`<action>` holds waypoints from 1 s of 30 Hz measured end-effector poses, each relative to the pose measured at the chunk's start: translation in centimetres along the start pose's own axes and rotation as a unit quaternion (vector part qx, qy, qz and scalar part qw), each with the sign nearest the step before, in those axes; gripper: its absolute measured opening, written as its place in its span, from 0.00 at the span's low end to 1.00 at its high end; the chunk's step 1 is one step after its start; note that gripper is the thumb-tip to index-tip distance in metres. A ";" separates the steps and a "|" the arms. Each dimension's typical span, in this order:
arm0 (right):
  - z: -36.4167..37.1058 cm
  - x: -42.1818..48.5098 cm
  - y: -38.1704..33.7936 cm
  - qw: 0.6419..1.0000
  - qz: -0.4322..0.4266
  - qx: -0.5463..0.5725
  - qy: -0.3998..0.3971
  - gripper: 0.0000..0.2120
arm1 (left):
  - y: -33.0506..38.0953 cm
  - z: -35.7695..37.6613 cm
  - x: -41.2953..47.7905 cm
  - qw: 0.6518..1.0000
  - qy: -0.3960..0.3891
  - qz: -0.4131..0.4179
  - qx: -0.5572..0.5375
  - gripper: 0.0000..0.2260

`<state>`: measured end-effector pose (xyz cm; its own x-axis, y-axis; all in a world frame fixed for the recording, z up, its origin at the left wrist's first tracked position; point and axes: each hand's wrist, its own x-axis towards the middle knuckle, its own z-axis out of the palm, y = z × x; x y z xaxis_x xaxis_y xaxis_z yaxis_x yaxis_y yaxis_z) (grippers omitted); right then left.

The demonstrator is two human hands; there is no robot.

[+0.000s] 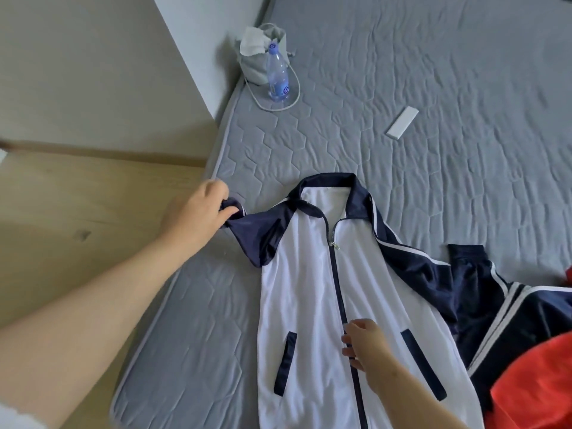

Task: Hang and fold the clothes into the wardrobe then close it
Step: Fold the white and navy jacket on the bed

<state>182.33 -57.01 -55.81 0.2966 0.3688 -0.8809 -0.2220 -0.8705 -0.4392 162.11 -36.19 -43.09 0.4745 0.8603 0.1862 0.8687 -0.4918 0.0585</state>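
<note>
A white zip-up jacket point(309, 289) with navy collar, sleeves and pocket trims lies front-up on the grey quilted mattress point(402, 88). My left hand point(195, 215) grips the navy cuff of its left sleeve, pulled out toward the mattress edge. Over the lower zip my right hand point(366, 343) rests with relaxed fingers on the white front. The jacket's other navy sleeve point(464, 289) lies bunched to the right. The wardrobe is not in view.
A red garment point(532, 382) lies at the lower right, overlapping the jacket. A water bottle point(277, 72) and a grey drawstring bag point(257, 57) stand at the mattress's far left edge. A small white flat box point(401, 122) lies further right. Wooden floor point(77, 212) is left.
</note>
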 end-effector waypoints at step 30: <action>0.5 -1.7 -0.8 0.999 0.014 0.029 0.031 0.05 | 11.8 5.5 -5.9 0.882 -0.386 0.134 -0.233 0.38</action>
<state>181.58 -56.77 -54.07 0.3469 0.3220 -0.8809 -0.2836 -0.8592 -0.4258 170.33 -46.38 -48.89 0.7656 0.4508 -0.4588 0.6433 -0.5384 0.5444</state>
